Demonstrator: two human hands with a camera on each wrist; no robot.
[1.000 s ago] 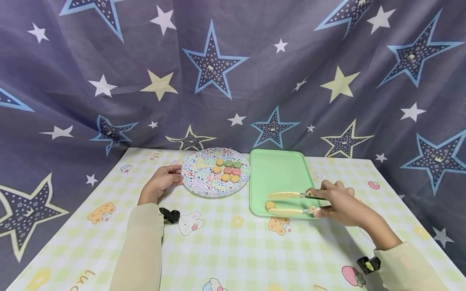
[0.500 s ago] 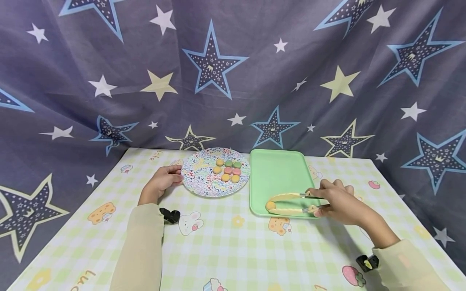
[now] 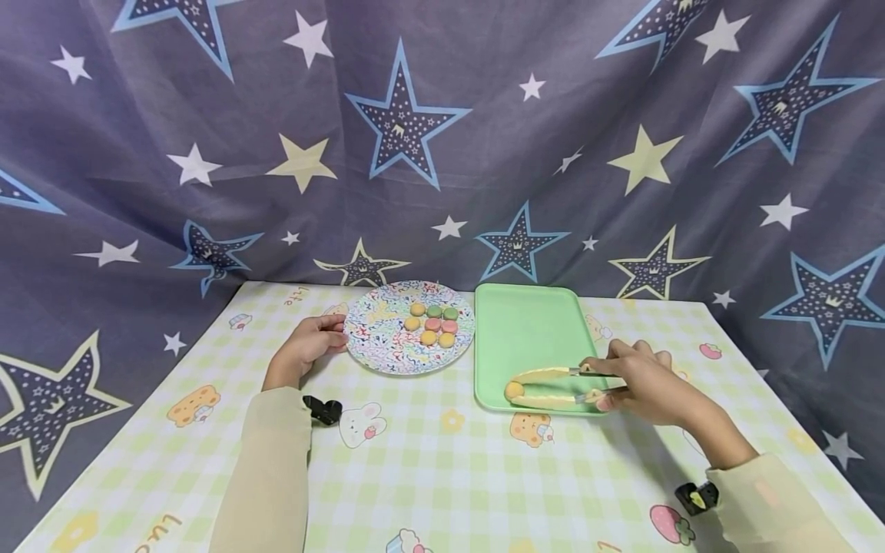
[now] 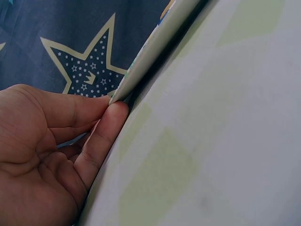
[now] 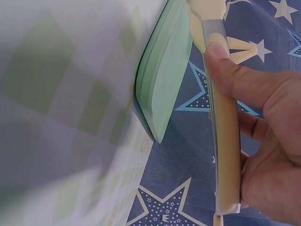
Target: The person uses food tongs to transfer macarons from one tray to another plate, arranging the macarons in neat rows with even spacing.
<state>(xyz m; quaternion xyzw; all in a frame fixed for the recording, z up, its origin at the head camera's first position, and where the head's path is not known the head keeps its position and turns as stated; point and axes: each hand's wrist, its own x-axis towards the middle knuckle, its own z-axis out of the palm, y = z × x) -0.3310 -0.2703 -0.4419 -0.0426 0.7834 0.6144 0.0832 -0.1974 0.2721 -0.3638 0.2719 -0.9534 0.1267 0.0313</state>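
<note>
In the head view my left hand [image 3: 309, 347] pinches the left rim of a round, colour-speckled plate [image 3: 376, 349]. The left wrist view shows the thumb and fingers [image 4: 101, 127] at the plate's edge [image 4: 141, 68]. Several small macarons [image 3: 432, 324], yellow, green and pink, lie on the plate's right half. My right hand [image 3: 646, 384] grips a pair of tongs [image 3: 549, 401] with cream tips, over the front of a light green tray [image 3: 527, 322]. Between the tong tips sits a yellow macaron [image 3: 515, 391], near the tray's front left corner. In the right wrist view the tongs' handle [image 5: 225, 146] lies along my fingers.
Plate and tray stand side by side at the back of a table covered with a green checked cloth [image 3: 429, 468]. Right behind them hangs a dark curtain [image 3: 484, 169] with stars. A black wrist strap piece [image 3: 322, 409] sits by my left sleeve.
The tong tips have closed in on the yellow macaron, which had been beside the lower arm. My left hand and the plate have stayed put.
</note>
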